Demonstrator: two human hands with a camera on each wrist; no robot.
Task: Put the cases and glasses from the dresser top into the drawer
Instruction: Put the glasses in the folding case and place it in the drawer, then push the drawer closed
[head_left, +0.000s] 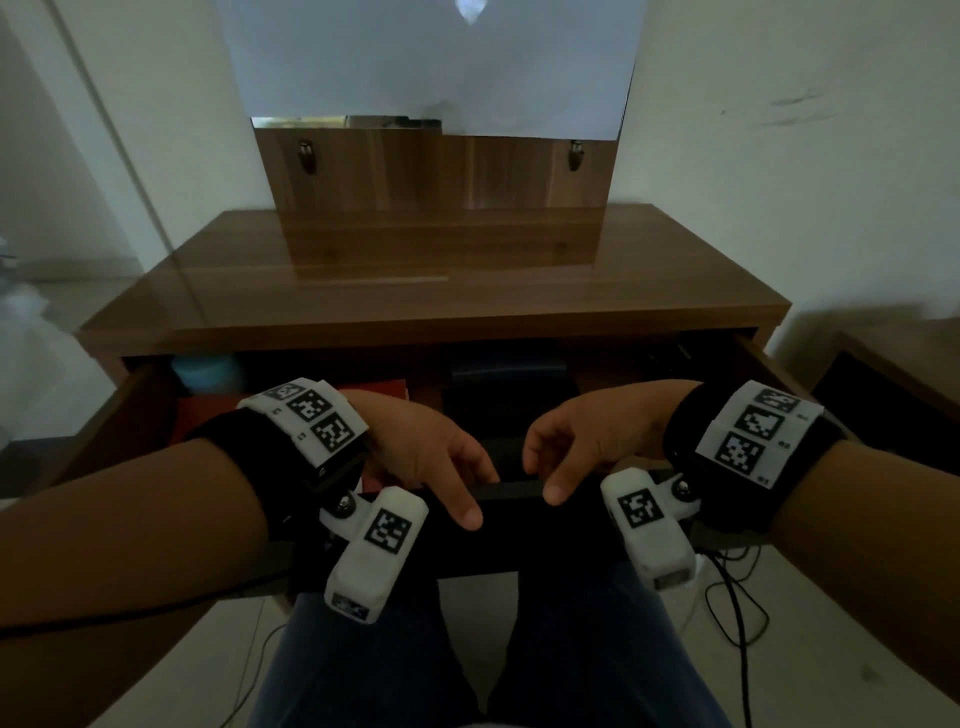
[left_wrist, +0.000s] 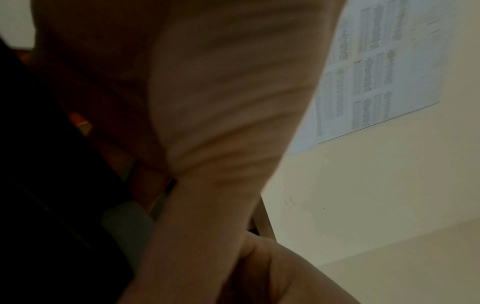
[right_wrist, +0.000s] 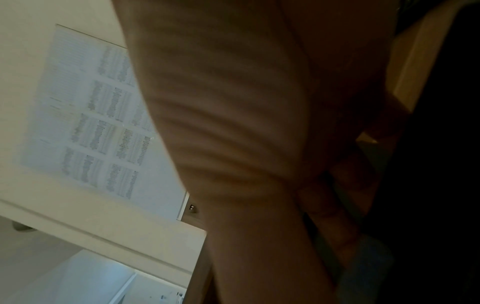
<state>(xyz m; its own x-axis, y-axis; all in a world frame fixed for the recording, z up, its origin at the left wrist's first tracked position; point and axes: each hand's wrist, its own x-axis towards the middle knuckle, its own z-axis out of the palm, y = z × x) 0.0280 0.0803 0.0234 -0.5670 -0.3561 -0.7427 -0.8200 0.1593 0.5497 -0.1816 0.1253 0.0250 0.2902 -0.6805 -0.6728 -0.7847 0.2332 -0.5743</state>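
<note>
The brown dresser top (head_left: 415, 270) lies bare and glossy. Below it the drawer (head_left: 514, 530) stands pulled out toward me. Inside, in shadow, I see a teal case (head_left: 208, 371) at the left, a red case (head_left: 291, 410) beside it and a dark case (head_left: 509, 379) in the middle. No glasses show. My left hand (head_left: 475, 493) and right hand (head_left: 543, 475) sit close together on the middle of the drawer front's top edge. Each has its fingers curled over the edge and its thumb on the front face. Palms fill both wrist views, left hand (left_wrist: 221, 102) and right hand (right_wrist: 246, 123).
A wooden back panel (head_left: 436, 171) with a paper-covered mirror (head_left: 431, 62) rises behind the dresser top. Another dark piece of furniture (head_left: 893, 384) stands at the right. Black cables (head_left: 737, 597) trail on the floor at my right, and my legs (head_left: 483, 649) are under the drawer.
</note>
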